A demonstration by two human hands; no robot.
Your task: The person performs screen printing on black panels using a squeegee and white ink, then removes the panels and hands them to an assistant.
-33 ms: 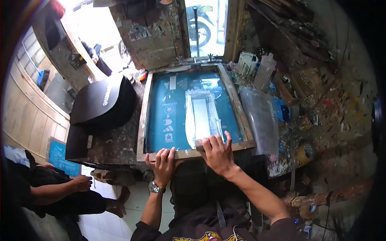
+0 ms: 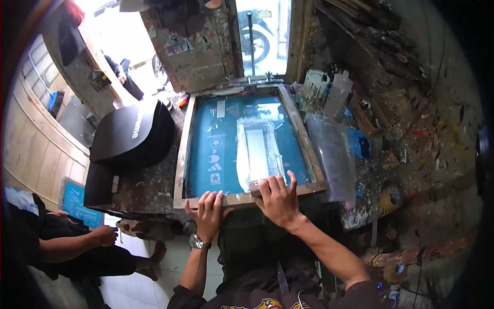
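A wooden screen frame (image 2: 301,136) lies on the workbench, its blue mesh (image 2: 198,126) patterned with pale shapes and logos. White ink (image 2: 257,154) covers a long patch right of the mesh's middle. My left hand (image 2: 208,213), a steel watch on its wrist, curls its fingers over the frame's near rail. My right hand (image 2: 278,203) grips a squeegee (image 2: 254,190), mostly hidden by my fingers, at the near end of the ink, over that same rail.
A black case (image 2: 123,139) sits left; a clear plastic sheet (image 2: 332,159), bottles (image 2: 337,92) and tape (image 2: 391,198) lie right. A person (image 2: 62,242) is low at left, beside another blue screen (image 2: 80,198); someone else (image 2: 121,74) is outside the doorway.
The view has shifted very slightly, with the frame and both my hands sitting a few pixels lower in the picture. My grips look the same.
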